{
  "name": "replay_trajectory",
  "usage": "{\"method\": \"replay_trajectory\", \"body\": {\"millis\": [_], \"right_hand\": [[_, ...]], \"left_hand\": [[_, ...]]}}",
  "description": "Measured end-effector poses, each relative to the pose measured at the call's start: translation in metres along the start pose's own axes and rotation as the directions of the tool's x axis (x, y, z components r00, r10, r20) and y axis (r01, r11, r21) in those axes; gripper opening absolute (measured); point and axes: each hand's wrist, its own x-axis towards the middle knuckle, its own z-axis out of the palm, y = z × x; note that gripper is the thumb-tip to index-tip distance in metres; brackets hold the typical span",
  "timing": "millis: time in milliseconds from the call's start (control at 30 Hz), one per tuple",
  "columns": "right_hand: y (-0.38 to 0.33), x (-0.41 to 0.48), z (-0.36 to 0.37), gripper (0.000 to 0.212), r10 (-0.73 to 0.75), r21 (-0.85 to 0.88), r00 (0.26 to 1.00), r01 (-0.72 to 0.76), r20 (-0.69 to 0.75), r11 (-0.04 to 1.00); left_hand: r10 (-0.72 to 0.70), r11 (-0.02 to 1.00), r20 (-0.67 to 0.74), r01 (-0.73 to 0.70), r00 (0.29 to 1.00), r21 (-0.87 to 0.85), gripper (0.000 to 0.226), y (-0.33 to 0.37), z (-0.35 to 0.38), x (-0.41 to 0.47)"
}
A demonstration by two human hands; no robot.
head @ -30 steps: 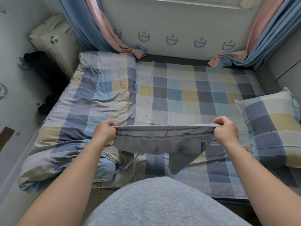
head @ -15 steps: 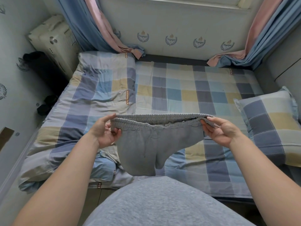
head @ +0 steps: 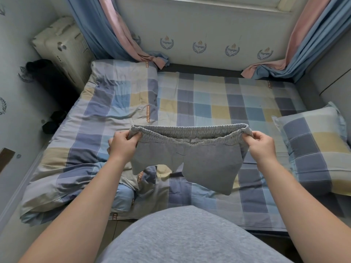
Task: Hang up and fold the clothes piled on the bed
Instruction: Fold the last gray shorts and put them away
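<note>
Both hands hold a pair of grey shorts [head: 191,160] up over the bed [head: 218,103], above its checked sheet. The left hand [head: 124,144] and right hand [head: 263,147] each grip one end of the elastic waistband (fingers curled round it), the legs hanging down.

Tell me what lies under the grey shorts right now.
The grey shorts, held by the waistband in the left hand and right hand, hang over the checked bedsheet and the rumpled quilt. The patch straight behind the fabric is covered.
</note>
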Motion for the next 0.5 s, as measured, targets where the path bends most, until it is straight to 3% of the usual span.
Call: {"method": "replay_trajectory", "body": {"millis": [33, 133, 233, 300, 400, 500], "right_hand": [[0.0, 0.001, 0.0, 0.021, -0.031, -0.043, 0.999, 0.031, -0.01, 0.999], [-0.001, 0.001, 0.0, 0.025, -0.063, -0.079, 0.998, 0.062, -0.017, 0.995], [-0.004, 0.0, 0.001, 0.028, -0.04, -0.129, 0.999, 0.035, -0.036, 0.991], [-0.008, -0.001, 0.004, 0.029, -0.002, -0.136, 0.998, -0.006, -0.056, 0.991], [-0.02, -0.008, 0.014, 0.021, 0.056, -0.046, 0.998, -0.058, -0.033, 0.997], [-0.037, -0.023, 0.027, 0.011, 0.125, 0.101, 0.987, -0.136, 0.104, 0.986]], "left_hand": [[0.004, 1.0, -0.005, -0.004, 1.0, -0.015, 0.031, 0.002, -0.001, 0.0], [-0.002, 0.946, 0.074, 0.026, 0.997, -0.322, 0.02, 0.009, 0.001, 0.0], [-0.092, 0.934, 0.081, 0.114, 0.992, -0.34, 0.023, 0.014, 0.007, 0.004], [-0.232, 0.886, 0.142, 0.27, 0.962, -0.378, 0.022, 0.02, 0.014, 0.004], [-0.368, 0.737, 0.312, 0.48, 0.876, -0.477, 0.025, 0.034, 0.026, -0.005], [-0.298, 0.709, 0.379, 0.469, 0.876, -0.526, 0.023, 0.053, 0.042, -0.022]]}}
